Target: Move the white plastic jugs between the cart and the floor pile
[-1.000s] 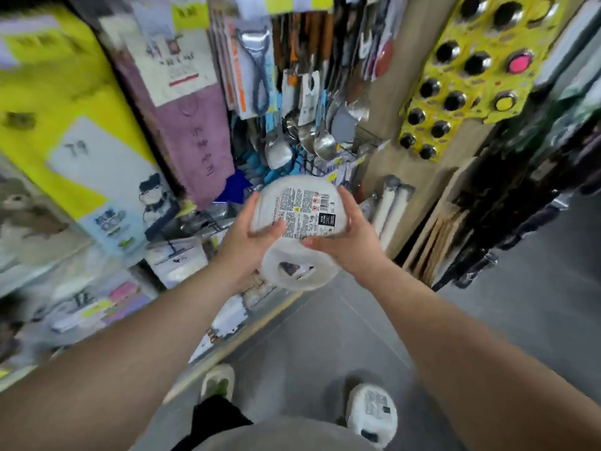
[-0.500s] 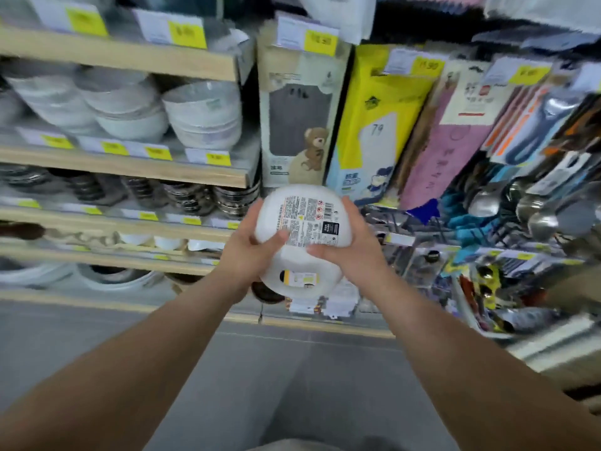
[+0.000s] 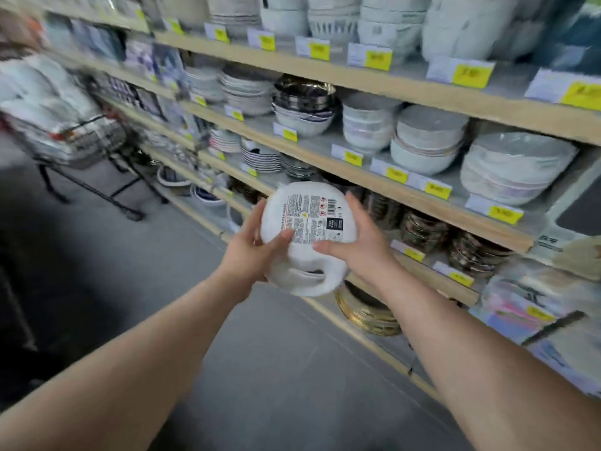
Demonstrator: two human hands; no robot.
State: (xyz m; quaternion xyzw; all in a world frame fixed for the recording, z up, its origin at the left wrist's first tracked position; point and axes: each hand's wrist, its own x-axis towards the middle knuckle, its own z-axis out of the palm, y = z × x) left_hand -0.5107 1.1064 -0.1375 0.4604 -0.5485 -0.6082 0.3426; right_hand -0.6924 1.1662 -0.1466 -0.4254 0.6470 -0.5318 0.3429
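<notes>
Dish (image 3: 305,236), white, label side up, held in both my hands: left hand (image 3: 250,252) and right hand (image 3: 361,245) fingers gripping its sides, before shelves (image 3: 374,187) of bowls.

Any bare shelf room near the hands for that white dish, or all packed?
Mostly packed. Both the left hand and right hand grip the white dish. The shelf behind is filled with bowl stacks; only its narrow front strip along the yellow price tags is bare. The grey aisle floor between shelving and wire cart is open.
</notes>
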